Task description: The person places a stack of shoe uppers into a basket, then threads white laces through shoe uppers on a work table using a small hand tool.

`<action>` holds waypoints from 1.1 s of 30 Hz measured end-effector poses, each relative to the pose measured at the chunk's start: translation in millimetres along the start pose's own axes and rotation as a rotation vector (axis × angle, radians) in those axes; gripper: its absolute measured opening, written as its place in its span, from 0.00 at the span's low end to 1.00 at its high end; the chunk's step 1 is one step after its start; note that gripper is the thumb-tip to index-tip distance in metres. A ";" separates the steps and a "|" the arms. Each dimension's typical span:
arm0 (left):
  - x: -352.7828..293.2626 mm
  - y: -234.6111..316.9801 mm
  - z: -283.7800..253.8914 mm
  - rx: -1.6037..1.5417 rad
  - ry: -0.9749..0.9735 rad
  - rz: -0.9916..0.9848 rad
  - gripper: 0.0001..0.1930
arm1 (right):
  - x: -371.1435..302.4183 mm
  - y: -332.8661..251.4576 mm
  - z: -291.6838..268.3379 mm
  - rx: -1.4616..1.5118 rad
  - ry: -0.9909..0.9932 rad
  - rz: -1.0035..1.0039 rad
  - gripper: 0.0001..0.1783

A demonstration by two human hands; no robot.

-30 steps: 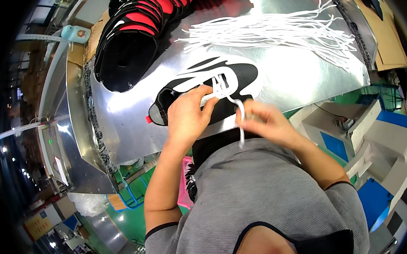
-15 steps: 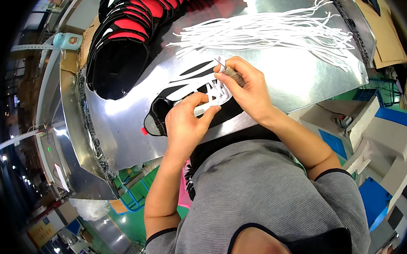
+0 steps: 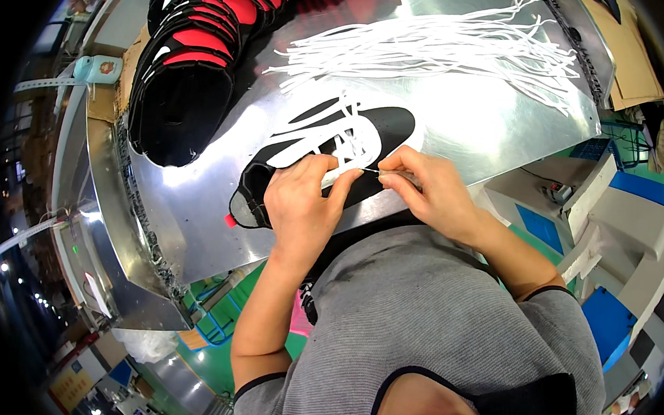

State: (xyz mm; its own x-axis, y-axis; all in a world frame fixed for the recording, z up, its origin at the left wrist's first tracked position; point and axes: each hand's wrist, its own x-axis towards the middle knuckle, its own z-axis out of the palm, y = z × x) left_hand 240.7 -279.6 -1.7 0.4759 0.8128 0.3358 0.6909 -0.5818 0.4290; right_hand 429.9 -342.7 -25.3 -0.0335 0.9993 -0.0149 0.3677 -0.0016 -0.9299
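A black shoe upper [image 3: 398,125] with white stripes lies on the metal table in front of me, its red heel tab toward the lower left. White shoelace [image 3: 366,137] runs across its eyelet area, and a loose end stands up at the far side. My left hand [image 3: 299,202] is closed, thumb and fingers pinching the near eyelet edge. In my right hand [image 3: 443,197] is a thin metal hook tool [image 3: 411,180], its handle mostly covered by the fingers. The tool's tip meets the eyelet edge beside my left thumb; whether it passes through a hole is hidden.
Many loose white shoelaces [image 3: 432,58] lie spread at the back of the metal table [image 3: 496,134]. A nested stack of black and red shoe uppers [image 3: 183,92] stands at the back left. A light-blue container [image 3: 97,69] is beyond the table's left rim.
My right hand has moved from the far side of the eyelets down to the near edge with the hook tool. The lace end is out of its fingers. My left hand keeps its pinch.
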 end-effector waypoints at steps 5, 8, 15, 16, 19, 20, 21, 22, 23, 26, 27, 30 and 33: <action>-2.2 -2.9 -2.0 -0.177 -0.148 -0.106 0.14 | 3.7 0.2 2.5 0.004 -0.026 0.007 0.08; -4.5 -6.8 -4.6 -0.298 -0.216 -0.162 0.13 | 8.5 -4.4 11.6 0.123 -0.015 0.069 0.09; -11.0 -8.1 -15.2 -0.239 -0.188 -0.141 0.10 | 18.7 -2.4 37.5 -0.008 -0.023 0.027 0.12; -11.9 -7.0 -15.8 -0.235 -0.181 -0.145 0.10 | 19.5 -2.3 30.2 -0.104 -0.048 -0.051 0.12; -18.1 -6.8 -20.3 0.016 -0.089 0.096 0.07 | 1.1 -9.1 -29.0 -0.149 -0.187 0.015 0.14; -23.6 -10.6 -19.8 0.061 -0.060 0.110 0.07 | 2.4 -15.4 -50.2 -0.179 -0.187 0.240 0.14; -27.1 -10.0 -21.0 0.100 -0.035 0.129 0.07 | -1.2 -6.0 -59.4 -0.086 0.051 0.168 0.11; -27.7 -9.0 -19.4 0.102 -0.001 0.178 0.08 | 4.2 -13.6 -66.1 -0.070 0.165 -0.022 0.11; -30.8 -4.5 -20.3 0.101 0.001 0.178 0.08 | 12.3 -23.7 -68.7 -0.052 0.276 -0.214 0.12; -32.7 1.0 -20.4 0.172 -0.010 0.264 0.08 | 29.2 -60.2 -32.1 -0.011 -0.140 -0.386 0.14; -34.8 -0.4 -21.0 0.180 -0.005 0.274 0.08 | 36.4 -52.9 -11.5 -0.224 -0.171 -0.587 0.14; -41.5 -7.7 -20.0 0.158 0.046 0.271 0.08 | 42.3 -47.0 8.5 -0.601 -0.340 -0.367 0.11; -45.1 -4.1 -19.5 0.178 0.080 0.316 0.08 | 45.5 -54.3 9.4 -0.627 -0.456 -0.333 0.09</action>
State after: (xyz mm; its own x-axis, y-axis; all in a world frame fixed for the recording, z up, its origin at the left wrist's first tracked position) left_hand 205.8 -314.4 -2.2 0.6420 0.5847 0.4959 0.6037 -0.7843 0.1431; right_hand 399.7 -297.5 21.1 -0.5539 0.8312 -0.0481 0.7156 0.4457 -0.5379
